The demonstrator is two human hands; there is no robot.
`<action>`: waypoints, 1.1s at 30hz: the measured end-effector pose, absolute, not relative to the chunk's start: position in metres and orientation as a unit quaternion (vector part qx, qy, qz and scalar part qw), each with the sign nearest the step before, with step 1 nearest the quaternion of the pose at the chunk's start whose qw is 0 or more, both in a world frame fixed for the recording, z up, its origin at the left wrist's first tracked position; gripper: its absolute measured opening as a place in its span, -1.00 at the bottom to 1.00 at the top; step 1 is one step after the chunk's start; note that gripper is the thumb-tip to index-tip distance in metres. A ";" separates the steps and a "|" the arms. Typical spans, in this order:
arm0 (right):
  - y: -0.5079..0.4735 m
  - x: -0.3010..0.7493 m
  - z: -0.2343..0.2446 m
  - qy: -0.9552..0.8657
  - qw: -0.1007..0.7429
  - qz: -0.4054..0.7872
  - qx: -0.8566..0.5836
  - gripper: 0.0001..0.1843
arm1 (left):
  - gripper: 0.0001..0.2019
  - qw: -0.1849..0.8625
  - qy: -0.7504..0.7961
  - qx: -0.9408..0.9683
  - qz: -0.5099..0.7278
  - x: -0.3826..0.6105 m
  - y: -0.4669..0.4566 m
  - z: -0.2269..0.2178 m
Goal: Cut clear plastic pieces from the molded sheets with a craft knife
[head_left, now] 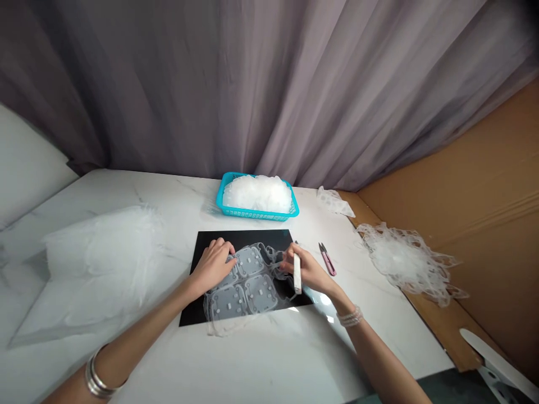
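A translucent molded sheet (pixel 261 292) with several rounded square panels lies on a black board (pixel 193 311). My left hand (pixel 214 262) rests on the upper left of this sheet, fingers spread over its edge. At the sheet's right side, my right hand (pixel 306 266) is closed around a slim tool with a white handle (pixel 297 275). Its tip is too small to make out. Loose, stringy translucent trim (pixel 273 255) lies at the sheet's upper right, close to my right fingertips. Part of the sheet's ragged lower edge hangs past the board onto the white table.
Behind the board stands a turquoise basket (pixel 256 214) heaped with translucent pieces (pixel 256 192). Pink-handled thread snips (pixel 327 260) lie to the right. A pile of stringy scraps (pixel 404 261) sits at the right edge, and stacked translucent sheets (pixel 101 269) lie at left.
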State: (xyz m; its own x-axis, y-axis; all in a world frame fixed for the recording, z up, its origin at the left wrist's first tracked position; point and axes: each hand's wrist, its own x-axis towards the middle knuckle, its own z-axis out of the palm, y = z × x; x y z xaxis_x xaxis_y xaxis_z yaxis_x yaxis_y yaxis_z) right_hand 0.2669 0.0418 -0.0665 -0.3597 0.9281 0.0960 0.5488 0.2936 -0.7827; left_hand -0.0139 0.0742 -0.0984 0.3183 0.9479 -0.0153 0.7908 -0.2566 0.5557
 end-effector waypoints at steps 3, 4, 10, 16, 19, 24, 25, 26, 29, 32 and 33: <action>0.054 0.281 -0.050 -0.764 0.292 0.289 -0.498 -0.75 | -0.95 0.233 0.560 0.779 0.162 -0.011 0.075 -0.099; 0.061 0.286 -0.043 -0.768 0.293 0.270 -0.502 -0.76 | -0.95 0.233 0.557 0.781 0.161 -0.009 0.075 -0.099; 0.102 0.306 -0.026 -0.749 0.315 0.157 -0.561 -0.79 | -0.89 0.204 0.557 0.790 0.154 0.003 0.071 -0.096; 0.083 0.296 -0.041 -0.708 0.325 0.169 -0.604 -0.59 | -0.84 0.110 0.568 0.802 0.148 0.004 0.061 -0.088; 0.067 0.274 -0.044 -0.716 0.311 0.240 -0.577 -0.47 | -0.78 0.061 0.548 0.823 0.140 0.008 0.045 -0.088; 0.057 0.221 -0.061 -0.738 0.301 0.358 -0.486 -0.59 | -0.67 0.010 0.484 0.867 0.114 0.014 0.013 -0.101; 0.057 0.213 -0.067 -0.740 0.302 0.364 -0.478 -0.61 | -0.66 0.001 0.480 0.871 0.108 0.014 0.009 -0.104; 0.056 0.205 -0.073 -0.740 0.303 0.367 -0.474 -0.63 | -0.65 -0.007 0.477 0.873 0.104 0.013 0.006 -0.106; 0.053 0.193 -0.088 -0.742 0.301 0.366 -0.474 -0.67 | -0.61 -0.026 0.473 0.876 0.094 0.010 0.004 -0.108; 0.050 0.190 -0.093 -0.744 0.300 0.358 -0.478 -0.70 | -0.60 -0.032 0.466 0.880 0.090 0.008 0.006 -0.108; 0.049 0.190 -0.092 -0.745 0.299 0.355 -0.479 -0.70 | -0.60 -0.035 0.463 0.881 0.088 0.007 0.006 -0.108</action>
State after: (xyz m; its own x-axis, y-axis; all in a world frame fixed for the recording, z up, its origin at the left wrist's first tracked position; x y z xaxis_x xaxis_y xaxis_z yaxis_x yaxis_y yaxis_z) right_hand 0.1902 0.0494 -0.0920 -0.3624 0.9260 0.1056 0.5013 0.2892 -0.8155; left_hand 0.0072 0.0062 -0.1075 0.5548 0.8105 0.1878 0.8228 -0.5679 0.0204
